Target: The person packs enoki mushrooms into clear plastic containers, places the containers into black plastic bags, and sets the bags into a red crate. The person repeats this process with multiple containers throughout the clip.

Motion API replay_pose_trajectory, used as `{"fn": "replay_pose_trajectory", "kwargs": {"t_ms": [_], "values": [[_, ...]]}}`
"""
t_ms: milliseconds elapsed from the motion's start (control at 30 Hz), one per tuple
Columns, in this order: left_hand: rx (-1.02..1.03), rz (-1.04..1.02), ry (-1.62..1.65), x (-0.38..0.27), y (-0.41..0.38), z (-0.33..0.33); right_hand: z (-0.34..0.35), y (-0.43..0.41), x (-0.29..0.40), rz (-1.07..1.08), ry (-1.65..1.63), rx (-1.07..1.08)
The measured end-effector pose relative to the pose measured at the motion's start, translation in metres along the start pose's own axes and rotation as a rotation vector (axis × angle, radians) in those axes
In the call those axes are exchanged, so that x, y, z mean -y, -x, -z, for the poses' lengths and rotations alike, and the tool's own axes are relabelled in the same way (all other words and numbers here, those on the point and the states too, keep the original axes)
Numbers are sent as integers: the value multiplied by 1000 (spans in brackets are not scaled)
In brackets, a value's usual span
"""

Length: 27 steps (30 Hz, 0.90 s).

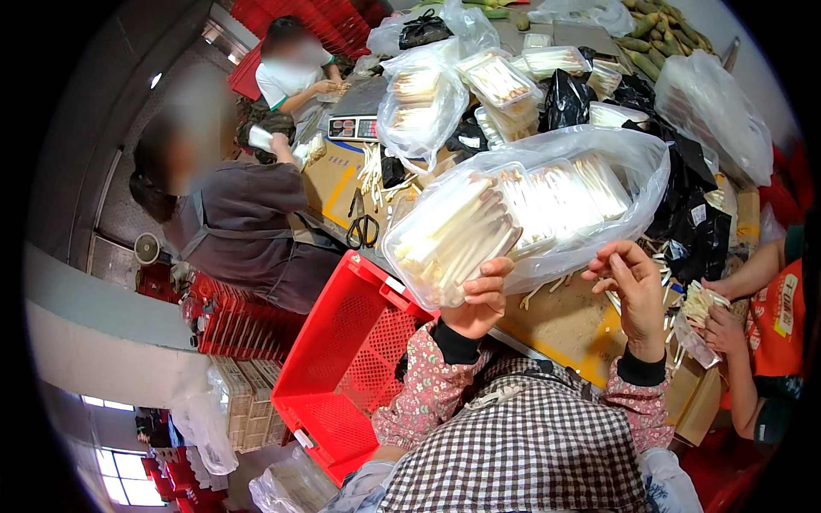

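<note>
My left hand [478, 298] holds a clear plastic tray of long pale mushrooms [452, 240] by its lower right end, tilted over the table's near edge. To the right, my right hand [628, 282] is raised with fingers half bent and nothing in it. Between and beyond my hands lies a clear plastic bag [635, 144] with several filled trays [564, 199] in it. Loose mushroom stems [372, 176] are strewn on the cardboard-covered table [545, 327]. Black-handled scissors [363, 229] lie left of the held tray.
A red plastic crate [327, 359] stands at lower left. A scale [353, 127], bagged trays [420, 96] and black plastic bags [564, 99] crowd the far table. Two people are at the left; a co-worker's hands [721, 314] hold mushrooms at the right.
</note>
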<state>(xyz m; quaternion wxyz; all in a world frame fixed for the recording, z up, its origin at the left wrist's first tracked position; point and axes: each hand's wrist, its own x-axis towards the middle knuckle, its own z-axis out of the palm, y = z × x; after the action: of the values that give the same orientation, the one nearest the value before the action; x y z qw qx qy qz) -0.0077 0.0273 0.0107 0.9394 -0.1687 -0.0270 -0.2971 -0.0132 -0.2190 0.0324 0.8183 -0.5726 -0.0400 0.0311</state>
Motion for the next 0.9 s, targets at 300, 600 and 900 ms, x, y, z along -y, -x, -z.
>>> {"fn": "replay_pose_trajectory", "kwargs": {"t_ms": [300, 600, 900], "values": [[-132, -33, 145, 11, -3, -3, 11, -1, -5, 12, -22, 3], [24, 61, 23, 15, -5, -1, 14, 0, -4, 14, -27, -6], [71, 70, -44, 12, -2, 6, 18, 2, -8, 12, 9, -14]]}}
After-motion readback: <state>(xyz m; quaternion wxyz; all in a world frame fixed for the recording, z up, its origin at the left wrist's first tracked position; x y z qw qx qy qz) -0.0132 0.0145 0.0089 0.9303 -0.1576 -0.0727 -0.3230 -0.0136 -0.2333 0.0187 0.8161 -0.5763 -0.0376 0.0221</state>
